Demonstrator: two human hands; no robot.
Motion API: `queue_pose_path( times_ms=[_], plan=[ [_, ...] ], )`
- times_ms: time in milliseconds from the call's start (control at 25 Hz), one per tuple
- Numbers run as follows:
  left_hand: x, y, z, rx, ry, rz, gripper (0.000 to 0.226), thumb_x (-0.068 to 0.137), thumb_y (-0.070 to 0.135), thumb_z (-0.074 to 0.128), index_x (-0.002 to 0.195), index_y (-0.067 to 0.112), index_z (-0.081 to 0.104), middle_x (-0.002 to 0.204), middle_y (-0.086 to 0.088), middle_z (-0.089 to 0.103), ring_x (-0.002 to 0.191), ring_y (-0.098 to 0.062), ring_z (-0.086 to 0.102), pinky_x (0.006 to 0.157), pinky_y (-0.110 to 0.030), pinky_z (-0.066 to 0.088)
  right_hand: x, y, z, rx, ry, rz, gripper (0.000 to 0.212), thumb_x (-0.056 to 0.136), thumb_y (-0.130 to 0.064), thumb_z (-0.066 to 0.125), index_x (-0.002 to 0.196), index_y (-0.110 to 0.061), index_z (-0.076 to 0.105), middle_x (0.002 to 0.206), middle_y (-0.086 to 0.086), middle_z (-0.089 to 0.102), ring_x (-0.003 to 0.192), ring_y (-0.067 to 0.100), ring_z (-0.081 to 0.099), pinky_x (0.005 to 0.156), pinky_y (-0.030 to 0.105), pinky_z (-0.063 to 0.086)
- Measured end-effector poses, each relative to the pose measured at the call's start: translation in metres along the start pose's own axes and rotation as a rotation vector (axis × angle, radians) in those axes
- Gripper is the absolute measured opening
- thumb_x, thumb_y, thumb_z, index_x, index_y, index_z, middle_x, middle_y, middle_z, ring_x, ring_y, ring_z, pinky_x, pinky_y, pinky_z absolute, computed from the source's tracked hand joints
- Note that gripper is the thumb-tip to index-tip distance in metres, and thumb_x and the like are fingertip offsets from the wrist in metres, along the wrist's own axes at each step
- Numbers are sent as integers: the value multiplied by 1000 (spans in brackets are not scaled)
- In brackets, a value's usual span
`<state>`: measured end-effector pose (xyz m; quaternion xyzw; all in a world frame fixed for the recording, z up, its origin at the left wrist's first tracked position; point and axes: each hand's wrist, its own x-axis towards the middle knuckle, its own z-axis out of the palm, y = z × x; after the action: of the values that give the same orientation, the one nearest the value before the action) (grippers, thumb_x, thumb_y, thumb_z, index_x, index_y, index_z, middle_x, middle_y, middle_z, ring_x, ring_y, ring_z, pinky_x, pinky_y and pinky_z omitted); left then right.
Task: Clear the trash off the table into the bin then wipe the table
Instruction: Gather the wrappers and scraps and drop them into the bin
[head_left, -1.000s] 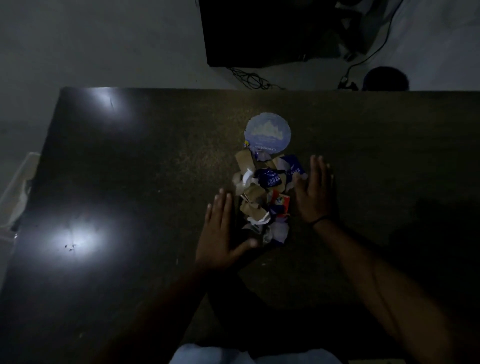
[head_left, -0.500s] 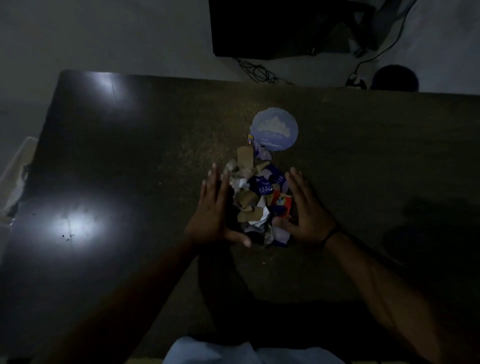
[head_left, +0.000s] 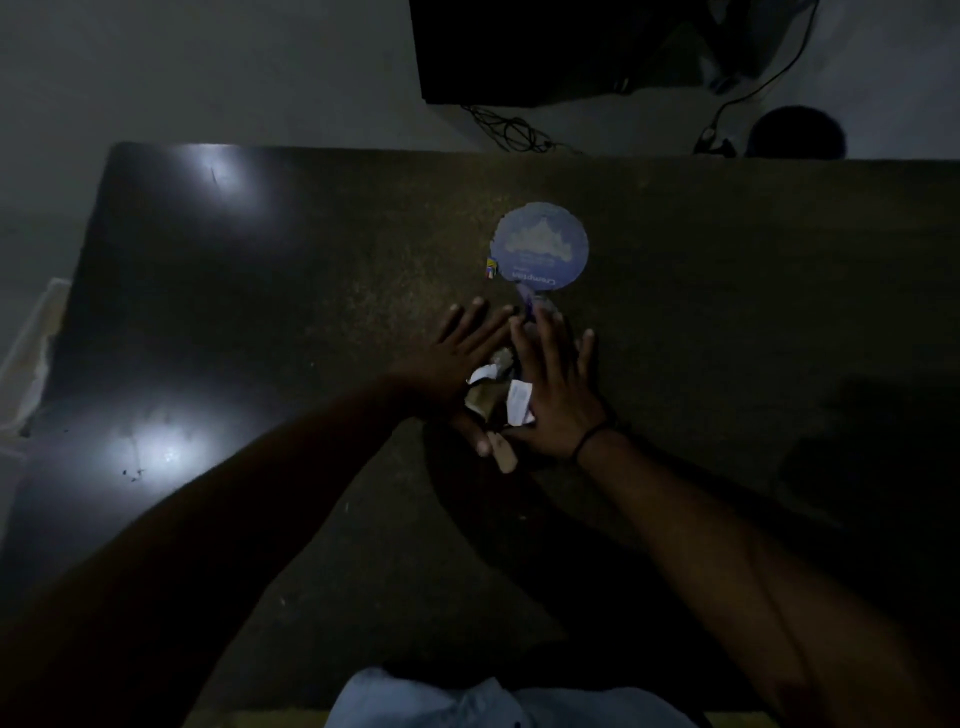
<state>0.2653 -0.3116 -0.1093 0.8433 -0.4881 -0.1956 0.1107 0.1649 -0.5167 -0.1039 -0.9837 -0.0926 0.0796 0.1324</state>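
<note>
Dim room, seen from above. Both hands pressed together around a small heap of crumpled paper and wrapper scraps (head_left: 496, 392) near the middle of the dark speckled surface (head_left: 260, 322). Left hand (head_left: 452, 358) on the left side of the heap, fingers stretched flat; right hand (head_left: 556, 384) on the right side, fingers spread, thin black band (head_left: 589, 441) at the wrist. Each grip closed against the scraps, thumbs meeting at the near side, most of the heap hidden between the palms. Just beyond the fingertips, a round blue printed paper disc (head_left: 540, 244), lying flat, not touched. Behind the far edge, a black box-like object (head_left: 545, 52) and tangled black cables (head_left: 509, 127) on the floor. At the left edge, a pale container (head_left: 36, 353), only partly visible.
</note>
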Motion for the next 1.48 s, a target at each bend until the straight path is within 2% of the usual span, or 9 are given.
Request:
queue_pose_path(
  times_ms=[80, 240, 400, 520, 760, 920, 1120, 1320, 1480],
  plan=[
    [-3, 9, 11, -41, 38, 5, 146, 61, 105, 39, 163, 1, 19, 171, -22, 10, 158, -47, -3, 127, -63, -2, 9, 7, 3, -76, 8, -74, 125, 74, -67, 69, 162, -23, -8, 171, 16, -1, 157, 43, -1, 119, 71, 8],
    [-13, 16, 20, -87, 127, -20, 130, 76, 95, 41, 157, -6, 31, 164, -30, 27, 155, -46, 17, 126, -62, 16, 11, 5, -1, -40, 39, -128, 85, 81, -25, 41, 160, -29, 12, 165, 9, 31, 149, 40, 30, 112, 54, 30],
    [-20, 31, 24, -108, 296, -115, 108, 83, 76, 51, 153, -6, 38, 156, -34, 39, 148, -43, 24, 123, -63, 23, 11, -2, -12, -2, 42, -167, 78, 85, -29, 48, 158, -26, 21, 148, 10, 49, 125, 37, 51, 93, 54, 51],
    [-22, 39, 35, -117, 489, -126, 79, 91, 53, 58, 145, -2, 42, 146, -36, 49, 141, -45, 36, 117, -63, 34, 10, -9, -16, 126, 28, -147, 82, 82, -51, 55, 154, -17, 31, 145, 20, 54, 127, 43, 58, 102, 55, 50],
    [-32, 39, 37, -77, 492, -167, 64, 90, 37, 68, 138, -5, 56, 154, -36, 40, 132, -45, 48, 111, -56, 35, 12, -28, -24, 311, -69, -5, 59, 92, -38, 44, 141, -9, 58, 140, 23, 57, 122, 44, 61, 101, 56, 51],
    [-45, 36, 14, -286, 383, -349, 79, 91, 54, 44, 153, 4, 45, 153, -22, 48, 136, -36, 42, 112, -56, 36, 7, -33, -37, 422, -4, 92, 54, 91, -24, 54, 143, -12, 57, 144, 18, 57, 130, 37, 56, 107, 52, 48],
    [-80, 32, 8, -403, 439, -419, 98, 82, 75, 61, 162, 26, 31, 159, -6, 42, 142, -26, 42, 116, -43, 34, -16, -25, -63, 590, 161, 240, 50, 90, -6, 70, 138, -15, 62, 136, 10, 64, 122, 16, 58, 95, 17, 40],
    [-72, 52, -1, -320, 342, -370, 134, 67, 83, 74, 167, 26, 5, 174, -2, 6, 159, -27, 12, 126, -50, 14, -43, 4, -77, 628, 296, 388, 43, 87, -19, 71, 128, -31, 65, 121, -1, 70, 116, 19, 64, 95, 40, 53],
    [-26, 63, -2, -196, 200, -311, 156, 52, 96, 68, 164, 27, -15, 173, -8, -17, 158, -36, -15, 126, -58, -9, -66, 22, -78, 593, 336, 499, 46, 86, -20, 74, 130, -29, 64, 125, 3, 71, 116, 22, 64, 95, 40, 53]
  ],
)
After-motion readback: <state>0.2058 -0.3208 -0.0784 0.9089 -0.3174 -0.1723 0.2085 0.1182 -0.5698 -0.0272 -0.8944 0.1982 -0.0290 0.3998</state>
